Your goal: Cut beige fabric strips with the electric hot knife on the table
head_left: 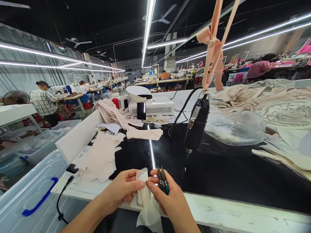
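Hidden bits: L fingertips are mostly hiding behind the pale cloth (149, 209); the R palm is covering the lower handles of the small scissors (164, 183).
Cut off: both forearms are running out of the pic at the bottom; the hanging pink strip (212, 47) is leaving at the top.
Hard to see: cloth layers are overlapping, can't tell how many; the dark patch below the desk (220, 171) edge is staying unclear; the clear bag (234, 128) is blurring its contents.
L hand (125, 186): coming in from lower L, thumb pressing on top, fingers curling behind, clamping the cloth's upper part.
R hand (172, 196): coming in from lower R, thumb + index meeting at the cloth's R edge, apparently pinching it; other fingers bending round the scissors.
Scissors: sitting in R hand, blades pointing up + away, tips standing slightly apart.
Cloth: being held betw. both hands at the desk's front edge, loose end hanging below.
Scraps (102, 155): lying on desk, L side, beyond L hand.
Black tool (197, 121): hanging from the pink strip, beyond R hand.
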`<state>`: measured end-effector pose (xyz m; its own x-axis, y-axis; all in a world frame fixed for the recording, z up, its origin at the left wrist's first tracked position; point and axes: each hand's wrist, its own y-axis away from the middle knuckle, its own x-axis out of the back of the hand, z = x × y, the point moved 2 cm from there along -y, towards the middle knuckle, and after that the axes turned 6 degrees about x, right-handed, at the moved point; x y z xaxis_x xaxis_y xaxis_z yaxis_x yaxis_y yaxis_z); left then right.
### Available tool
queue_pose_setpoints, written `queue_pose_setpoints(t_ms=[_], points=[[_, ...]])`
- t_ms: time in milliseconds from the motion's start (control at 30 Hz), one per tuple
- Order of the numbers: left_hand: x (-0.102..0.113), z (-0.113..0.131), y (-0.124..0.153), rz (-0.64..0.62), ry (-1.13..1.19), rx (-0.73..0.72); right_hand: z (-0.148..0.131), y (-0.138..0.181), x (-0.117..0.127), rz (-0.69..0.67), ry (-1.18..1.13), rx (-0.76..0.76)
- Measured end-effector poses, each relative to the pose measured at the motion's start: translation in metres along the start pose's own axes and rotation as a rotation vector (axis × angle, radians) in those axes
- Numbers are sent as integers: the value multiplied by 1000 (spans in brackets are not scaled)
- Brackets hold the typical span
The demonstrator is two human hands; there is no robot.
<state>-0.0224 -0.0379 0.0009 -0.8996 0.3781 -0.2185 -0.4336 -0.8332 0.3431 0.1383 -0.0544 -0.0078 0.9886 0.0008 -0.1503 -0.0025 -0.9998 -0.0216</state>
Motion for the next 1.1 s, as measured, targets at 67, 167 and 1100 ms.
queue_pose_setpoints(t_ms=[67, 167, 1100], points=[[0, 0, 0, -4, 2, 19, 1, 0, 1, -13, 39, 11], [-2, 0, 1, 26, 22, 12, 3, -1, 2, -18, 95, 49], [-9, 1, 0, 121, -8, -44, 24, 14, -2, -309, -60, -177]])
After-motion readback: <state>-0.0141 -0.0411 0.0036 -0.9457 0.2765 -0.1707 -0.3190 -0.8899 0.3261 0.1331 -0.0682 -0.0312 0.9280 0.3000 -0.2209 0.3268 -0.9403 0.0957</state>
